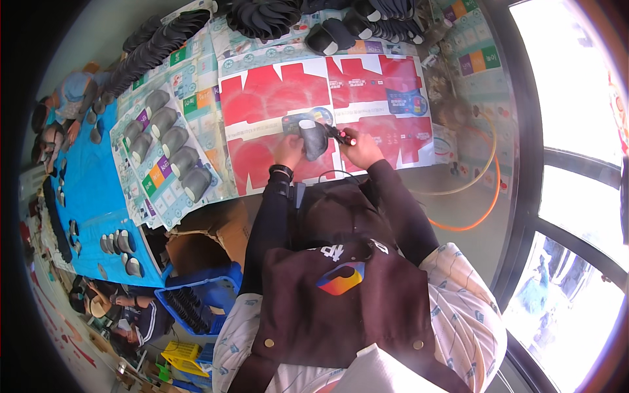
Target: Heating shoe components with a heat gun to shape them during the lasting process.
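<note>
My left hand (289, 150) is closed on the left side of a dark grey, curved piece (316, 143) with a pale end, shaped like a shoe upper. To its right, my right hand (362, 152) grips a slim black tool with red parts (342, 136), its dark front end close to the piece. I cannot make out the tool's exact kind, nor whether it touches the piece. Both hands are over red and white printed sheets (268, 95) covering the table.
Several similar grey pieces (173, 140) lie in rows on sheets at the left. Dark stacked pieces (263, 16) line the far edge. Orange (481, 219) and yellow hoses (488, 154) loop at the right. A blue crate (226, 288) and cardboard box (223, 239) stand lower left. Other people work beyond the blue table (98, 190).
</note>
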`<state>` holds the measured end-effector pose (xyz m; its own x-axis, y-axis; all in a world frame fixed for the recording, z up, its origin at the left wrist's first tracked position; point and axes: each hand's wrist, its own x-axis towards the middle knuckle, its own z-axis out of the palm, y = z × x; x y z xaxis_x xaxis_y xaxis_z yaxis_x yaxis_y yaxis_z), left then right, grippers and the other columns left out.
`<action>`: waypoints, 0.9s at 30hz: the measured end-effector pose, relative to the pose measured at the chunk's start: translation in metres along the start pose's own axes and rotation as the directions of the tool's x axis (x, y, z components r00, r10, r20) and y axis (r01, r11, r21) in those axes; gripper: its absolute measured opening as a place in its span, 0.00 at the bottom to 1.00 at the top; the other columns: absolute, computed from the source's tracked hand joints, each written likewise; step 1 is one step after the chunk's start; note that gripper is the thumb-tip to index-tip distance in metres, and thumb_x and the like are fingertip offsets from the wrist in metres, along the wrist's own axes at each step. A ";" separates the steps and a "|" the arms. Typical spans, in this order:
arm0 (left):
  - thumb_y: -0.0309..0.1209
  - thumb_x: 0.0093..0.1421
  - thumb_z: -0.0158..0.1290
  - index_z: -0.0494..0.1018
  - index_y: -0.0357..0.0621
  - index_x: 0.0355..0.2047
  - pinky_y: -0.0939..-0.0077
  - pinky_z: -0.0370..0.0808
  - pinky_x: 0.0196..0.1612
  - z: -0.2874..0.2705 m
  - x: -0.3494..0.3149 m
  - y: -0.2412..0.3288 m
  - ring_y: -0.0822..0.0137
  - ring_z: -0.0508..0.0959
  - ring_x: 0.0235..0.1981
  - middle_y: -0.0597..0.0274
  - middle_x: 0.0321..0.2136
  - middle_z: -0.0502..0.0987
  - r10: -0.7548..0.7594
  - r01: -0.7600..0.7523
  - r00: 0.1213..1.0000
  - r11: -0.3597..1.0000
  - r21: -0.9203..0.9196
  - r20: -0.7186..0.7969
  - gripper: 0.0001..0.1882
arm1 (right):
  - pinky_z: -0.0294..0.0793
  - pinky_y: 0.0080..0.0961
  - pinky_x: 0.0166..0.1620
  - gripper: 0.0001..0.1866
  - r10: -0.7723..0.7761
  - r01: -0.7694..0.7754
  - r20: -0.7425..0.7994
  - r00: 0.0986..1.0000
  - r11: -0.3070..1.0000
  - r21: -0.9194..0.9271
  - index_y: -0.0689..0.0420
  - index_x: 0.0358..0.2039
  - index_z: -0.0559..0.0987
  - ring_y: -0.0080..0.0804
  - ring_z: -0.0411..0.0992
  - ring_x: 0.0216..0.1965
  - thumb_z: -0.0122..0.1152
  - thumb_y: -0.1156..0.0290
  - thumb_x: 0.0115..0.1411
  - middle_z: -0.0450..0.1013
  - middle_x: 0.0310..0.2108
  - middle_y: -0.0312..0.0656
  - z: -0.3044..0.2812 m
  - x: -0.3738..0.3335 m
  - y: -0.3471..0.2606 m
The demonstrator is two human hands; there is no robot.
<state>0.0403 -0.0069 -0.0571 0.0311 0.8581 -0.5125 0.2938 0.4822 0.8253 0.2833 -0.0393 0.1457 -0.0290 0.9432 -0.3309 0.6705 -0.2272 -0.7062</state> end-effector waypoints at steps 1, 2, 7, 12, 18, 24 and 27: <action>0.44 0.60 0.59 0.77 0.39 0.46 0.64 0.81 0.38 0.000 0.002 -0.003 0.58 0.84 0.34 0.53 0.35 0.83 0.039 -0.037 0.999 0.993 0.115 -0.015 0.22 | 0.74 0.54 0.39 0.13 -0.037 0.037 -0.061 0.997 0.999 0.000 0.58 0.39 0.79 0.63 0.75 0.36 0.57 0.66 0.55 0.77 0.29 0.60 -0.001 0.003 -0.002; 0.44 0.60 0.59 0.77 0.39 0.46 0.64 0.81 0.38 0.000 0.004 -0.006 0.58 0.84 0.34 0.53 0.35 0.83 0.038 -0.036 0.999 0.993 0.115 -0.016 0.22 | 0.74 0.55 0.39 0.11 -0.049 0.048 -0.093 0.994 0.999 -0.010 0.59 0.36 0.78 0.64 0.75 0.36 0.57 0.67 0.54 0.76 0.28 0.60 -0.001 0.004 -0.005; 0.50 0.58 0.59 0.77 0.44 0.46 0.60 0.78 0.44 0.012 -0.001 0.019 0.52 0.83 0.41 0.53 0.38 0.84 -0.033 0.029 0.999 0.990 0.140 0.029 0.25 | 0.74 0.55 0.40 0.12 -0.012 0.003 -0.083 0.996 0.994 -0.106 0.59 0.37 0.78 0.64 0.75 0.37 0.55 0.66 0.55 0.76 0.29 0.60 0.000 -0.002 0.015; 0.51 0.58 0.60 0.77 0.44 0.46 0.59 0.77 0.47 -0.004 -0.001 0.005 0.50 0.82 0.43 0.51 0.40 0.83 0.041 -0.033 0.999 0.973 0.229 -0.028 0.26 | 0.73 0.57 0.45 0.15 -0.001 0.008 0.081 0.997 0.996 -0.087 0.61 0.36 0.80 0.66 0.74 0.39 0.52 0.64 0.57 0.75 0.32 0.64 0.015 -0.014 0.012; 0.49 0.55 0.62 0.77 0.41 0.46 0.58 0.77 0.49 0.000 -0.003 0.028 0.49 0.81 0.45 0.48 0.41 0.83 0.134 -0.101 0.988 0.935 0.340 -0.076 0.27 | 0.79 0.39 0.28 0.15 0.278 -0.379 0.332 0.901 0.878 0.292 0.62 0.38 0.82 0.44 0.80 0.27 0.58 0.65 0.55 0.80 0.28 0.51 -0.001 -0.017 0.002; 0.40 0.59 0.63 0.76 0.36 0.46 0.63 0.78 0.45 -0.008 0.009 0.006 0.57 0.84 0.40 0.52 0.37 0.84 0.243 -0.161 0.961 0.880 0.446 -0.132 0.22 | 0.76 0.30 0.23 0.14 0.237 -0.319 0.236 0.942 0.852 0.416 0.63 0.39 0.80 0.32 0.77 0.22 0.60 0.67 0.54 0.80 0.25 0.42 -0.003 -0.011 -0.014; 0.41 0.59 0.62 0.76 0.36 0.46 0.63 0.78 0.46 -0.020 0.005 0.013 0.56 0.83 0.41 0.51 0.38 0.83 0.074 -0.060 0.997 0.949 0.309 -0.032 0.22 | 0.77 0.32 0.24 0.14 0.222 -0.314 0.276 0.935 0.880 0.357 0.62 0.39 0.80 0.32 0.77 0.22 0.58 0.67 0.55 0.79 0.25 0.44 0.002 0.002 -0.017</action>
<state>0.0256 0.0073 -0.0441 0.0219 0.8967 -0.4421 0.5721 0.3514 0.7411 0.2702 -0.0339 0.1555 -0.0825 0.7648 -0.6390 0.3345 -0.5828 -0.7406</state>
